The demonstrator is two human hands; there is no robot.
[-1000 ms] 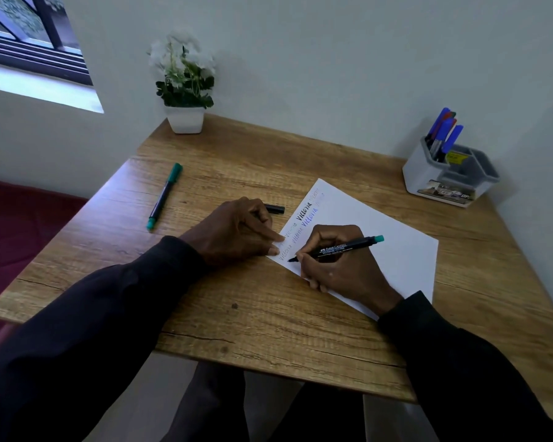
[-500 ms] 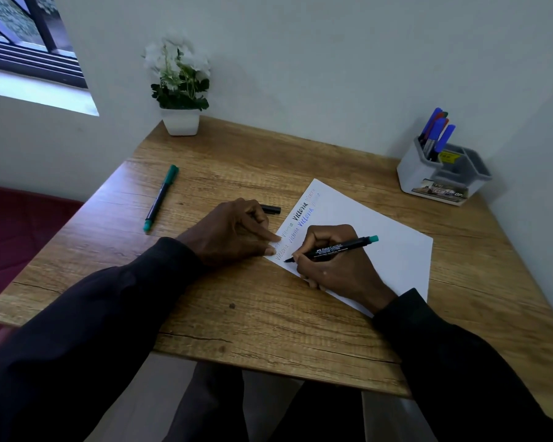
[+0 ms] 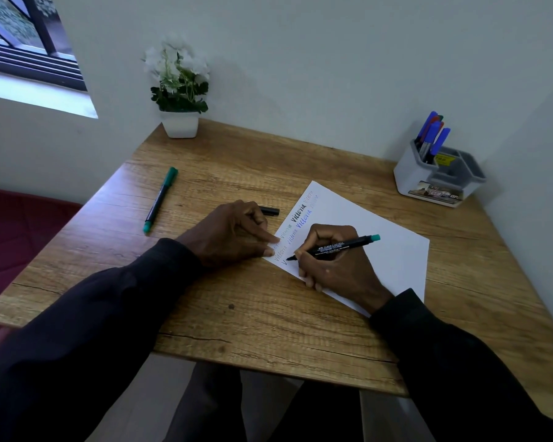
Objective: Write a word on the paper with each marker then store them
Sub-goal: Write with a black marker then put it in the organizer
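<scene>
Head view: right hand (image 3: pixel 336 266) rests on the near-left part of the paper (image 3: pixel 380 244), fingers (image 3: pixel 304 255) clenched around a black marker (image 3: pixel 339 247) with a teal back end. Its tip is down on the sheet, just beside a lone "V". Above that, rows of the same word run along the left edge of the paper in several colours, one bold black and one blue; the rest are too faint to call. Left hand (image 3: pixel 233 232) lies on the worktop (image 3: pixel 237 314) just left of the sheet, two fingertips stretched out and pressing its edge, other fingers curled. A black cap (image 3: pixel 270 211) pokes out past the knuckles; cannot tell whether the hand holds it or it just lies there. A second marker (image 3: pixel 160 199), black body with teal cap, lies well apart on the left side of the worktop, untouched. White-and-grey organizer (image 3: pixel 422 180) sits at the far right corner against the wall, with stored markers (image 3: pixel 431 135), mostly blue caps, standing upright in its tall left compartment. Potted white flowers (image 3: pixel 180 122) stand at the far left corner. Window (image 3: pixel 20 43) top left. Both sleeves dark.
</scene>
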